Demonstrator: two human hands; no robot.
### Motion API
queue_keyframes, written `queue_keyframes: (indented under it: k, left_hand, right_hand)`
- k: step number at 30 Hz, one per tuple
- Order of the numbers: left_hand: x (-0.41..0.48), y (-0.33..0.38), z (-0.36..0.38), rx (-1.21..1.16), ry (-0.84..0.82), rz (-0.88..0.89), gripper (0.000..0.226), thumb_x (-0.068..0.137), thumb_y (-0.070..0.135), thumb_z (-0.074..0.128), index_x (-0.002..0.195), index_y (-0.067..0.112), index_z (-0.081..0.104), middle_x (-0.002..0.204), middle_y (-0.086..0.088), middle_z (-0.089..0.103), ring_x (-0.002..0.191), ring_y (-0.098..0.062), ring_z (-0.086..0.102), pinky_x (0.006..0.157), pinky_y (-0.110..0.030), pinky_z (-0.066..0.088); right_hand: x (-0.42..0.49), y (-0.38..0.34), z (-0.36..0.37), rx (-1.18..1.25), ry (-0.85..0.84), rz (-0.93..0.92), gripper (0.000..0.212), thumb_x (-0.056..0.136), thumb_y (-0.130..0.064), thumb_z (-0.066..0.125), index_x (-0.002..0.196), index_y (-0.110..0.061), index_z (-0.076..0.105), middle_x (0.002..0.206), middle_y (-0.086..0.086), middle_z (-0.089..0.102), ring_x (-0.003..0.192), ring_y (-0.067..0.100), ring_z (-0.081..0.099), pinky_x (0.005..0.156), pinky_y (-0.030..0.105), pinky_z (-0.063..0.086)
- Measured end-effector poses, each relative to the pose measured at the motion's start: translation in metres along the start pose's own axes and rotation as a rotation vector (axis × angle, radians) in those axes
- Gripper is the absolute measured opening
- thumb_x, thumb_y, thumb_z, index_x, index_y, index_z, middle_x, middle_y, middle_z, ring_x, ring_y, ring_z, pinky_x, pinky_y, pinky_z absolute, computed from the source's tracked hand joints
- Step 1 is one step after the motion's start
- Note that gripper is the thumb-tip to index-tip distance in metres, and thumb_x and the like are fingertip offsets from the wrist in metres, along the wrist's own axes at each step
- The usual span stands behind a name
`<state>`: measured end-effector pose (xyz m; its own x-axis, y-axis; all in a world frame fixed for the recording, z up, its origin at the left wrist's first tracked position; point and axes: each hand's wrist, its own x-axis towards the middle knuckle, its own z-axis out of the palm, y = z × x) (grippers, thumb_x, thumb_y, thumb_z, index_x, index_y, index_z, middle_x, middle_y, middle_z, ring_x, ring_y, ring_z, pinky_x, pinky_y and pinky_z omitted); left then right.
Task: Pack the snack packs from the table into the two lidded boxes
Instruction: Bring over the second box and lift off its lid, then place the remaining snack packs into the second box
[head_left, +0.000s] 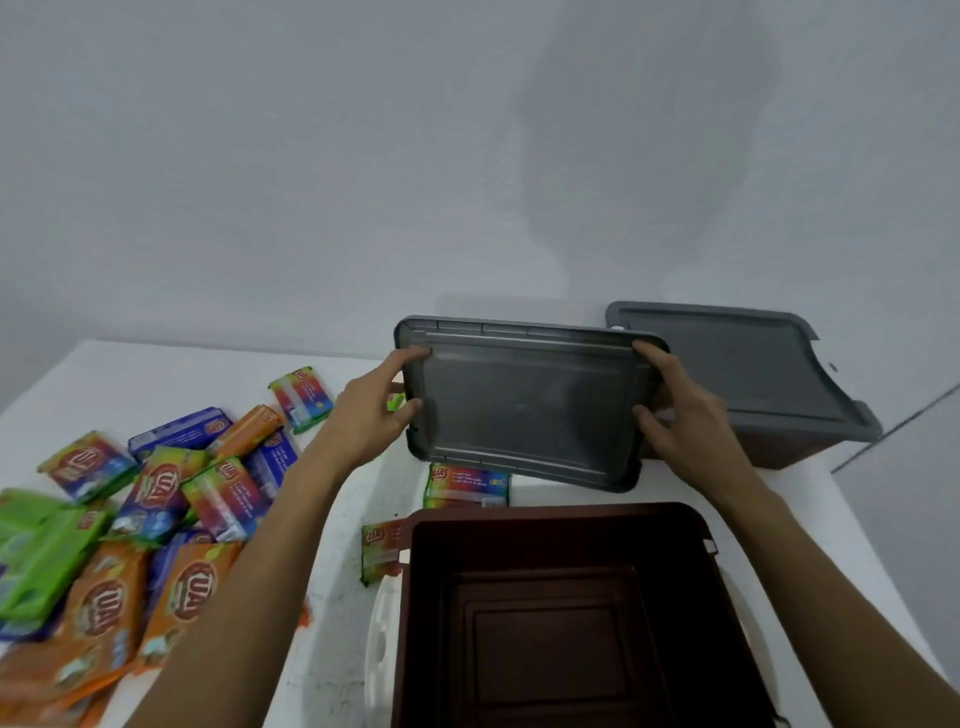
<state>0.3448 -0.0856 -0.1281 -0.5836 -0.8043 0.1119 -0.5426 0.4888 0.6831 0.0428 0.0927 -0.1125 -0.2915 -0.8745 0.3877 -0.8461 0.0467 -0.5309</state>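
Observation:
A dark brown box stands open and empty right in front of me. I hold its grey lid in the air beyond it, tilted with its underside facing me. My left hand grips the lid's left edge and my right hand grips its right edge. A second brown box with its grey lid on stands at the back right. Several snack packs in orange, green, blue and rainbow wrappers lie heaped on the left of the white table.
Two loose packs lie near the open box, one just behind it and one at its left corner. Another pack lies further back. A white wall rises behind the table. A white moulded piece lies left of the box.

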Motion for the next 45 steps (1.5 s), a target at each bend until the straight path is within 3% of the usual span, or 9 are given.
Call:
queue_keyframes:
  k: [4, 7, 16, 22, 30, 34, 39, 41, 45]
  left_hand:
    - [0.007, 0.006, 0.017, 0.036, 0.036, 0.067, 0.058, 0.092, 0.014, 0.061, 0.138, 0.041, 0.037, 0.138, 0.005, 0.055, 0.112, -0.017, 0.064, 0.087, -0.027, 0.048]
    - [0.013, 0.019, 0.030, 0.018, 0.001, 0.132, 0.057, 0.092, 0.009, 0.059, 0.137, 0.040, 0.041, 0.133, 0.007, 0.057, 0.102, -0.009, 0.065, 0.083, -0.021, 0.048]
    - [0.036, 0.054, 0.068, 0.068, -0.135, 0.270, 0.058, 0.094, 0.011, 0.055, 0.139, 0.044, 0.040, 0.137, 0.008, 0.054, 0.108, -0.012, 0.064, 0.087, -0.026, 0.047]
    - [0.028, 0.042, 0.064, 0.014, -0.138, 0.284, 0.058, 0.094, 0.007, 0.052, 0.136, 0.045, 0.044, 0.135, 0.009, 0.055, 0.106, -0.009, 0.065, 0.081, -0.034, 0.057]
    - [-0.003, 0.010, 0.032, -0.030, -0.033, 0.124, 0.044, 0.096, 0.016, 0.055, 0.134, 0.038, 0.051, 0.118, 0.011, 0.062, 0.094, -0.004, 0.064, 0.075, -0.015, 0.052]
    - [-0.029, -0.021, 0.017, 0.000, -0.032, 0.035, 0.038, 0.094, 0.023, 0.059, 0.130, 0.035, 0.054, 0.121, 0.009, 0.063, 0.093, 0.002, 0.063, 0.081, -0.018, 0.051]
    - [-0.065, -0.060, 0.019, 0.114, -0.236, -0.027, 0.053, 0.085, 0.047, 0.067, 0.129, 0.053, 0.039, 0.133, 0.011, 0.057, 0.112, -0.003, 0.057, 0.093, -0.033, 0.051]
    - [-0.077, -0.071, 0.024, 0.164, -0.338, -0.032, 0.057, 0.079, 0.060, 0.064, 0.128, 0.058, 0.035, 0.136, 0.014, 0.052, 0.114, -0.003, 0.054, 0.096, -0.034, 0.048]
    - [-0.087, -0.078, 0.032, 0.249, -0.405, 0.006, 0.089, 0.064, 0.089, 0.043, 0.139, 0.042, 0.040, 0.135, 0.010, 0.050, 0.118, -0.009, 0.049, 0.101, -0.027, 0.041]
  right_hand:
    - [-0.011, 0.014, -0.007, -0.030, 0.026, 0.054, 0.071, 0.087, -0.002, 0.065, 0.145, -0.028, 0.033, 0.104, 0.004, 0.060, 0.081, 0.019, 0.062, 0.075, 0.017, 0.045]
    - [-0.023, 0.030, -0.020, -0.053, 0.065, 0.119, 0.071, 0.088, -0.002, 0.063, 0.145, -0.029, 0.031, 0.114, 0.009, 0.060, 0.084, 0.021, 0.061, 0.080, 0.031, 0.053]
    - [-0.067, 0.062, -0.039, -0.092, 0.139, 0.291, 0.078, 0.084, -0.005, 0.069, 0.148, -0.024, 0.028, 0.134, 0.019, 0.051, 0.113, 0.035, 0.057, 0.096, 0.053, 0.050]
    - [-0.069, 0.057, -0.042, -0.120, 0.187, 0.345, 0.085, 0.086, -0.014, 0.069, 0.152, -0.033, 0.019, 0.130, 0.019, 0.044, 0.109, 0.028, 0.051, 0.093, 0.043, 0.050]
    - [-0.027, -0.022, -0.018, -0.382, 0.398, 0.052, 0.040, 0.087, -0.030, 0.061, 0.123, -0.012, 0.056, 0.118, 0.018, 0.050, 0.107, 0.032, 0.048, 0.090, 0.037, 0.041]
    - [0.011, -0.056, 0.023, -0.079, 0.009, -0.214, 0.039, 0.090, -0.027, 0.063, 0.125, -0.013, 0.055, 0.112, 0.008, 0.055, 0.094, 0.017, 0.053, 0.086, 0.031, 0.049]
    - [0.041, -0.065, 0.095, -0.239, -0.657, -0.449, 0.056, 0.095, -0.051, 0.049, 0.145, -0.037, 0.030, 0.130, 0.003, 0.047, 0.107, 0.018, 0.054, 0.092, 0.035, 0.049]
    - [0.046, -0.061, 0.120, -0.347, -0.788, -0.558, 0.060, 0.094, -0.057, 0.046, 0.147, -0.042, 0.023, 0.131, 0.005, 0.045, 0.108, 0.023, 0.054, 0.090, 0.040, 0.051]
    - [0.045, -0.054, 0.149, -0.412, -0.902, -0.667, 0.065, 0.089, -0.065, 0.048, 0.146, -0.044, 0.023, 0.133, 0.007, 0.042, 0.113, 0.025, 0.049, 0.092, 0.043, 0.050]
